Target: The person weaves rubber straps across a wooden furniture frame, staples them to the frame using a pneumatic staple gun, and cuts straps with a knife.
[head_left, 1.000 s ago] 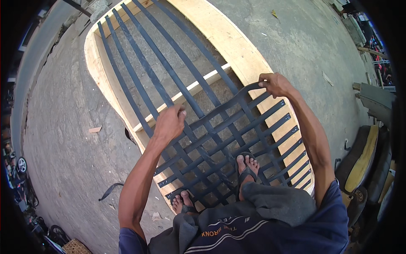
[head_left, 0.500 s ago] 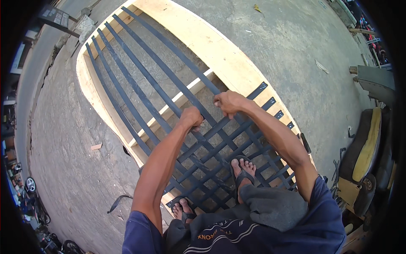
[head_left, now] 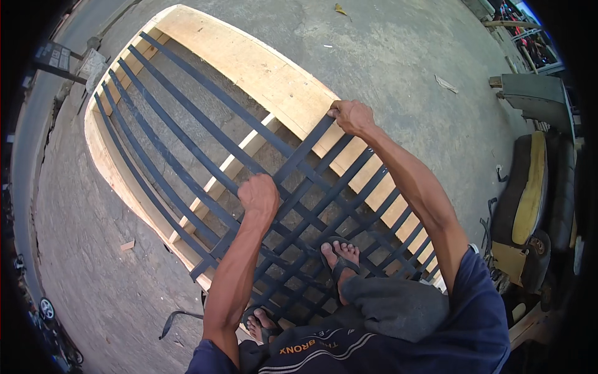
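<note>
A wooden frame (head_left: 249,53) with rounded corners lies in front of me, strung with long black webbing straps (head_left: 193,134). Crosswise straps interlace with them over the near half. My right hand (head_left: 354,117) is closed on the end of one crosswise strap (head_left: 308,146), above the frame's right board. My left hand (head_left: 258,192) makes a fist along the line of that same strap, near the middle of the frame. Its fingertips are hidden beneath it, and it seems to grip the strap. Beyond it, the strap's other end (head_left: 199,270) lies over the left rail.
A wooden crossbar (head_left: 218,181) spans the frame under the straps. My sandalled feet (head_left: 341,254) stand among the woven straps. A loose black strap (head_left: 177,319) lies on the concrete at left, near a wood scrap (head_left: 128,245). Cushioned seat parts (head_left: 529,193) stand at right.
My right hand has moved up and outward to the frame's right board, drawing the crosswise strap with it. My left hand has shifted left. The whole view has shifted slightly.
</note>
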`<control>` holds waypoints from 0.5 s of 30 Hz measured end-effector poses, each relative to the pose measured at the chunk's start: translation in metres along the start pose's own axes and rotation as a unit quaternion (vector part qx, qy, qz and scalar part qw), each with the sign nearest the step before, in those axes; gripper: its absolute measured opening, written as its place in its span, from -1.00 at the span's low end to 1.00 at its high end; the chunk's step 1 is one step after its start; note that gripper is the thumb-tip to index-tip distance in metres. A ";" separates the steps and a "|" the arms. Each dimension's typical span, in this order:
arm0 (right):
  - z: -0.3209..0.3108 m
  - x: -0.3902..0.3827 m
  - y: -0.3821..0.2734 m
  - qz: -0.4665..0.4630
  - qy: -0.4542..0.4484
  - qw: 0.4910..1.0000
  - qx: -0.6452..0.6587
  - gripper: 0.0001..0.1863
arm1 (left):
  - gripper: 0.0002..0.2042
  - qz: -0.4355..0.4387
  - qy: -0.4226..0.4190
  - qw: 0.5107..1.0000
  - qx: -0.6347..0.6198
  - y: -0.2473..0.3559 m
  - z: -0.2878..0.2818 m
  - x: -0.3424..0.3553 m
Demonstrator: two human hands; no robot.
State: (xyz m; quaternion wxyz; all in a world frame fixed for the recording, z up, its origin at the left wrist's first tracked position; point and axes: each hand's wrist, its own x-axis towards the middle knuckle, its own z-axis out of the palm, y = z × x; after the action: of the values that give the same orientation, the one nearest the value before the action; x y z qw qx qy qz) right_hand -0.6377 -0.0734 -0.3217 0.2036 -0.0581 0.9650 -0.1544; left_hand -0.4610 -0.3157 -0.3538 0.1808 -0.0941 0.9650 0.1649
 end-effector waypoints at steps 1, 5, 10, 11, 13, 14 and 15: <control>0.010 0.004 0.000 0.004 0.047 0.999 -0.016 -0.64 | -0.73 0.011 0.032 0.999 0.027 0.006 -0.002 0.004; 0.041 0.010 0.019 0.057 0.128 0.990 0.016 -0.66 | -0.69 0.131 0.075 0.982 -0.111 0.053 -0.022 0.017; 0.043 0.015 0.020 0.114 0.212 0.967 0.081 -0.65 | -0.44 0.205 0.056 0.977 -0.014 0.080 0.020 0.046; 0.047 0.012 0.012 0.115 0.207 0.969 0.073 -0.65 | -0.39 0.187 0.017 0.982 0.018 0.076 0.032 0.050; 0.030 -0.003 0.029 0.129 0.175 0.962 0.167 -0.63 | -0.41 0.191 0.025 0.981 0.020 0.081 0.040 0.056; 0.022 -0.022 0.039 0.136 0.159 0.946 0.248 -0.63 | -0.41 0.197 0.016 0.980 0.018 0.082 0.039 0.058; 0.016 -0.056 0.042 0.168 0.155 0.942 0.247 -0.63 | -0.42 0.193 0.016 0.981 0.035 0.075 0.038 0.059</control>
State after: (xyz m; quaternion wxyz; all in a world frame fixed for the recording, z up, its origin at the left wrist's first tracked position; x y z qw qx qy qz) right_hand -0.5819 -0.0288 -0.3283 0.0827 0.1820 0.9120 -0.3582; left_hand -0.5214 -0.2398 -0.3883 0.1335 0.0974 0.9729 0.1616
